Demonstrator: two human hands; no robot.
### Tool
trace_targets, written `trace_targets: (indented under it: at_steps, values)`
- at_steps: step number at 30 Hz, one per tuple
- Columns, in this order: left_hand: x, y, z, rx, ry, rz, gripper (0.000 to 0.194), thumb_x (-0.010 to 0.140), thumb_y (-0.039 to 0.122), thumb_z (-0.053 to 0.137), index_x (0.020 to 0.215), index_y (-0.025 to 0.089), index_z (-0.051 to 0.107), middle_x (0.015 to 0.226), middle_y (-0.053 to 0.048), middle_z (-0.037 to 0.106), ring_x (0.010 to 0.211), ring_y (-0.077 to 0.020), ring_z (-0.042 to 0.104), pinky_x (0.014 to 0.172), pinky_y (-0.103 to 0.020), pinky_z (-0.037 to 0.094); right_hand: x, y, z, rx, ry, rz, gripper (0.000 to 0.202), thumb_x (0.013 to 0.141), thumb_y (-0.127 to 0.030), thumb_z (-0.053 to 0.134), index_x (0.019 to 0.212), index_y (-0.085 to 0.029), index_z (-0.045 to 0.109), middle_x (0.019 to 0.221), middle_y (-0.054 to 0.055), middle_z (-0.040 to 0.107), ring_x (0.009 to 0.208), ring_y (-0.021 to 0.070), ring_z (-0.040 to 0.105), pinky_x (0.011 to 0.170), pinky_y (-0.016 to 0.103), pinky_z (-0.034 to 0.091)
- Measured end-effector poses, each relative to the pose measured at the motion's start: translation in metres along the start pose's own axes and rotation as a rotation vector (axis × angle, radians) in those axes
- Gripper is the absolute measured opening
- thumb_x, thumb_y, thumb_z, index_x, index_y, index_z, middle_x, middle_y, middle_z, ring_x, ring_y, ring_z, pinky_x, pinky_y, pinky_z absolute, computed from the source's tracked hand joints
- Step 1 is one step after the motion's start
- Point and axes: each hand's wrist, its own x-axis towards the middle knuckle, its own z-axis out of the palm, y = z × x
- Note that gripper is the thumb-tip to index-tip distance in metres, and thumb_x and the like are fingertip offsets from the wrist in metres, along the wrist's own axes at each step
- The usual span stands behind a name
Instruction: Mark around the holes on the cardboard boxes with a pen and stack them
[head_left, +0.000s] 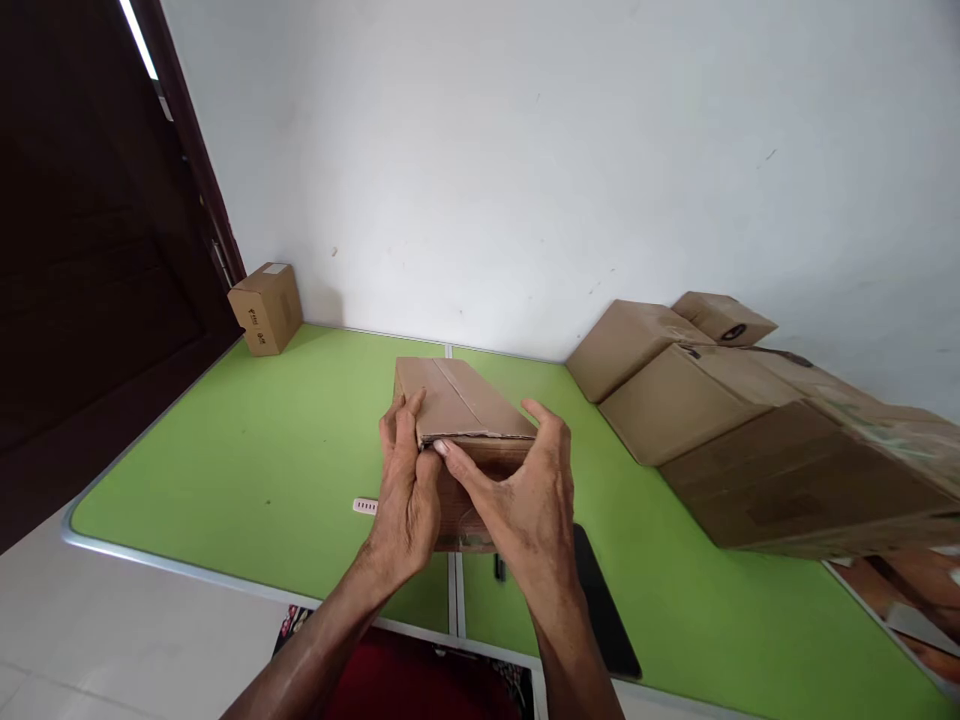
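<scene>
A brown cardboard box (461,395) is between my two hands near the middle of the green table (300,440), its upper flaps folded over and a seam running along the top. My left hand (409,480) grips the box's left side, fingers bent against the left top edge. My right hand (525,485) is at the front and right side; its thumb presses the front top edge near the left corner, and its fingers reach around the right side. The box's far side and underside are hidden.
A small box (268,308) stands at the back left near the dark door. Several large cartons (675,390) are stacked on the right. A dark flat object (604,610) lies right of my right forearm, and a pale strip (365,506) lies left of the held box.
</scene>
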Motion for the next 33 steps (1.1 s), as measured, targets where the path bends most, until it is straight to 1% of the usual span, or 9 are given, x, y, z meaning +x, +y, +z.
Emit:
trace_targets:
  at_steps: [6,9,12,15,17,21,26,30,33]
  values:
    - [0.000,0.006,0.001,0.018,-0.101,-0.089,0.067,0.113,0.043,0.039,0.178,0.031,0.026,0.186,-0.009,0.023,0.176,-0.0333,0.005,0.141,-0.067,0.014,0.014,0.007,-0.018,-0.065,-0.188,-0.012,0.122,0.066,-0.076,0.075,0.160,-0.005,0.041,0.163,0.032,0.045,0.151,0.0469,0.050,0.118,0.060,0.053]
    - [0.002,0.013,-0.004,0.007,-0.201,-0.104,0.079,0.108,0.044,0.045,0.181,0.034,0.015,0.189,-0.006,0.011,0.177,-0.0368,-0.004,0.139,-0.072,0.014,0.018,0.007,-0.022,-0.095,-0.201,-0.015,0.119,0.066,-0.071,0.074,0.160,-0.005,0.041,0.162,0.031,0.046,0.149,0.0463,0.052,0.119,0.060,0.052]
    - [0.004,0.015,-0.010,0.033,-0.315,-0.066,0.096,0.102,0.037,0.052,0.181,0.039,-0.002,0.190,-0.004,-0.003,0.176,-0.0383,-0.012,0.137,-0.075,0.018,0.019,0.004,-0.021,-0.129,-0.206,0.029,0.116,0.063,-0.069,0.074,0.158,-0.009,0.044,0.161,0.029,0.047,0.141,0.0453,0.059,0.112,0.059,0.058]
    - [0.004,0.013,-0.007,0.061,-0.356,-0.038,0.110,0.097,0.032,0.061,0.178,0.042,-0.013,0.188,-0.007,-0.007,0.175,-0.0430,-0.011,0.133,-0.075,0.031,0.020,0.000,-0.022,-0.145,-0.220,0.061,0.107,0.061,-0.067,0.071,0.150,-0.011,0.052,0.154,0.027,0.054,0.132,0.0440,0.065,0.105,0.058,0.061]
    - [0.002,0.010,-0.002,0.103,-0.341,0.022,0.117,0.095,0.031,0.068,0.178,0.042,-0.014,0.187,-0.011,-0.002,0.175,-0.0464,-0.004,0.131,-0.074,0.037,0.023,0.000,-0.025,-0.138,-0.202,0.059,0.100,0.060,-0.067,0.070,0.143,-0.013,0.056,0.149,0.026,0.058,0.129,0.0438,0.066,0.104,0.058,0.061]
    - [-0.010,-0.003,0.004,0.316,-0.370,0.199,0.139,0.085,0.024,0.085,0.177,0.041,-0.018,0.186,-0.018,0.006,0.175,-0.0484,0.008,0.133,-0.076,0.032,0.034,0.008,-0.039,-0.130,-0.123,0.057,0.088,0.064,-0.069,0.071,0.134,-0.017,0.059,0.145,0.025,0.064,0.127,0.0443,0.067,0.102,0.060,0.060]
    - [-0.011,-0.023,-0.011,0.573,-0.495,0.351,0.168,0.067,0.023,0.107,0.177,0.036,-0.020,0.186,-0.028,0.002,0.172,-0.0549,0.013,0.127,-0.077,0.043,0.048,0.009,-0.056,-0.170,-0.174,0.013,0.074,0.068,-0.068,0.069,0.125,-0.021,0.062,0.137,0.021,0.070,0.123,0.0430,0.070,0.099,0.059,0.059]
    - [0.012,-0.024,-0.031,0.704,-0.552,0.599,0.180,0.058,0.033,0.112,0.177,0.026,-0.023,0.185,-0.034,-0.007,0.172,-0.0591,0.001,0.130,-0.085,0.025,0.049,0.000,-0.056,-0.237,-0.242,-0.063,0.071,0.072,-0.066,0.067,0.125,-0.019,0.062,0.138,0.022,0.070,0.119,0.0415,0.071,0.087,0.051,0.062]
    - [0.025,-0.013,-0.047,0.671,-0.673,0.654,0.186,0.055,0.058,0.110,0.175,0.022,-0.028,0.183,-0.036,-0.017,0.170,-0.0617,-0.005,0.130,-0.089,0.016,0.047,-0.007,-0.055,-0.267,-0.286,-0.108,0.064,0.073,-0.064,0.067,0.119,-0.019,0.062,0.134,0.022,0.071,0.115,0.0397,0.072,0.085,0.049,0.061]
